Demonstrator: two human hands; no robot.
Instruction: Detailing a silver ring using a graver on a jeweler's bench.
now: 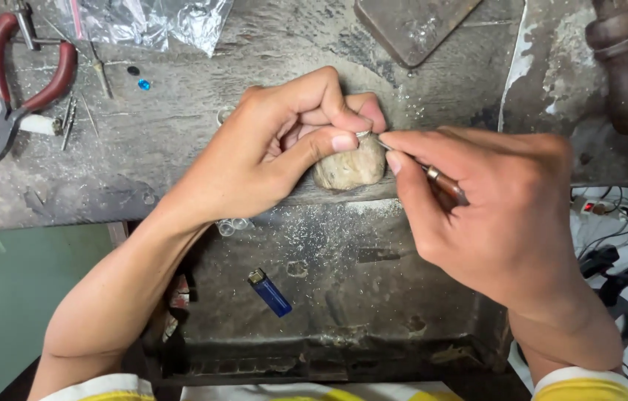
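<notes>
Red-handled pliers lie at the bench's far left corner. My left hand pinches a small metal ring against the worn peg at the front edge — my right hand clamps a graver, tip touching the ring.

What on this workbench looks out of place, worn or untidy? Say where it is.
The bench top is scarred and dusted with filings. A blue lighter lies alone on the lower tray, askew. The left hand pinches a small metal piece on a worn peg, and the right hand works it with a tool.
</notes>
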